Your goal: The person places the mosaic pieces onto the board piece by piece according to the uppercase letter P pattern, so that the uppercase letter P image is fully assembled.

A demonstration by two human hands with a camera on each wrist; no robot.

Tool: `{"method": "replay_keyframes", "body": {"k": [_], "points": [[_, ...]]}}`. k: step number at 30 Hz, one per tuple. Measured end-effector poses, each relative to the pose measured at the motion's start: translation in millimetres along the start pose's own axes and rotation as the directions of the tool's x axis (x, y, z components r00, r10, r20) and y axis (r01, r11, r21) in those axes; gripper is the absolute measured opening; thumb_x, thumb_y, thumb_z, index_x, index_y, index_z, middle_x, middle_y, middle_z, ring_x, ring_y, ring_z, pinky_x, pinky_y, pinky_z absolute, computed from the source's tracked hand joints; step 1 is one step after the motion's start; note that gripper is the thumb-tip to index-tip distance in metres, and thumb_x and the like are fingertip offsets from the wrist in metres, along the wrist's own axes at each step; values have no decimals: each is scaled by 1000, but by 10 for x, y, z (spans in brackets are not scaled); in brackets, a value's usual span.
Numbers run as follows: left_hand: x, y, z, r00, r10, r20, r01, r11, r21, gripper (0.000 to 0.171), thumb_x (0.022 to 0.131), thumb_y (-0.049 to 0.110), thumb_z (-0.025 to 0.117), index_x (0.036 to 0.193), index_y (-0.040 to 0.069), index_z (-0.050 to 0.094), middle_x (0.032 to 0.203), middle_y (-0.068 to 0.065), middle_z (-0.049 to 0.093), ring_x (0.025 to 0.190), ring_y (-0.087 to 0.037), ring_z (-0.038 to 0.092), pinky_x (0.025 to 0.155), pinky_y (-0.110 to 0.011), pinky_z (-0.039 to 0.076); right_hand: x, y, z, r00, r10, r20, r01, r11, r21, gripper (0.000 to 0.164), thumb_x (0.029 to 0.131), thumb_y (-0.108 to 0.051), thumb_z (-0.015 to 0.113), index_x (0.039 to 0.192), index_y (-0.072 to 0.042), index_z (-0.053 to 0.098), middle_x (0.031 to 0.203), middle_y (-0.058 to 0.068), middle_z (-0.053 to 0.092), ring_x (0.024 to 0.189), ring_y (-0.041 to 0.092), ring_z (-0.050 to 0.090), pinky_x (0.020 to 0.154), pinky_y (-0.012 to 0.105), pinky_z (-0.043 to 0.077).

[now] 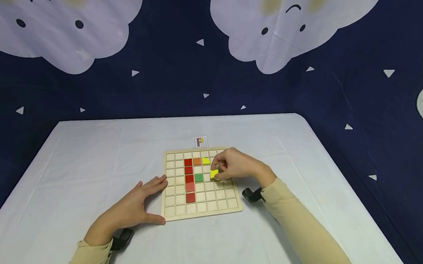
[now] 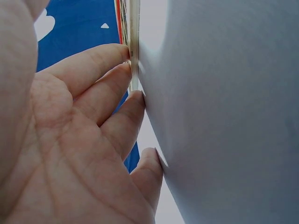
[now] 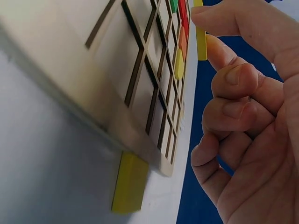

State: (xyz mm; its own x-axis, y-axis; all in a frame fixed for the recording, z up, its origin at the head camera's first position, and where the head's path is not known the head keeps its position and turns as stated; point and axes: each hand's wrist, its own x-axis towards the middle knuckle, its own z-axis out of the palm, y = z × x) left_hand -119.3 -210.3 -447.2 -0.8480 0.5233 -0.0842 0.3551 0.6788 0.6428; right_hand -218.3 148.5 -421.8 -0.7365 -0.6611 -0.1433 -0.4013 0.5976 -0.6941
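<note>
A pale wooden grid board (image 1: 180,210) lies on the white table. Its third column holds several red tiles (image 1: 190,198), with an orange tile (image 1: 196,161), a yellow tile with an irregular edge (image 1: 206,160) and a green tile (image 1: 198,177) to their right. Over the board's right half, my right hand (image 1: 234,164) pinches another yellow tile (image 3: 202,44) between thumb and index finger; the other fingers curl inward. My left hand (image 1: 136,203) rests with fingers spread, its fingertips and thumb at the board's left edge.
A small printed card (image 1: 200,142) with a coloured grid pattern lies just beyond the board. In the right wrist view, a yellow block (image 3: 130,183) sits on the table against the board's edge; my right hand hides it from the head view. A dark blue cloud-print cloth (image 1: 172,86) hangs behind.
</note>
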Motion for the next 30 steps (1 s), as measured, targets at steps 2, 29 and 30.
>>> {"method": "replay_keyframes", "body": {"k": [2, 29, 30], "points": [[-1, -4, 3, 1000, -1, 1, 1, 1000, 4, 112, 70, 46, 99, 161, 3, 48, 175, -15, 36, 162, -45, 30, 129, -75, 13, 38, -11, 15, 1000, -6, 6, 6, 1000, -4, 17, 88, -12, 84, 104, -9, 79, 58, -9, 49, 56, 4, 41, 79, 25, 48], [2, -26, 17, 1000, 10, -10, -10, 1000, -8, 113, 70, 47, 99, 161, 5, 48, 175, -14, 36, 163, -45, 29, 128, -77, 13, 190, 2, 128, 998, -44, 38, 46, 998, -48, 17, 89, -10, 84, 106, -10, 79, 65, -8, 51, 60, 4, 44, 72, 22, 45], [3, -28, 18, 1000, 11, -12, -11, 1000, -7, 113, 70, 47, 99, 161, 5, 48, 175, -14, 36, 163, -45, 30, 128, -77, 13, 191, 5, 128, 998, -44, 39, 46, 998, -47, 17, 89, -10, 84, 105, -10, 79, 65, -8, 51, 60, 4, 44, 72, 22, 45]]}}
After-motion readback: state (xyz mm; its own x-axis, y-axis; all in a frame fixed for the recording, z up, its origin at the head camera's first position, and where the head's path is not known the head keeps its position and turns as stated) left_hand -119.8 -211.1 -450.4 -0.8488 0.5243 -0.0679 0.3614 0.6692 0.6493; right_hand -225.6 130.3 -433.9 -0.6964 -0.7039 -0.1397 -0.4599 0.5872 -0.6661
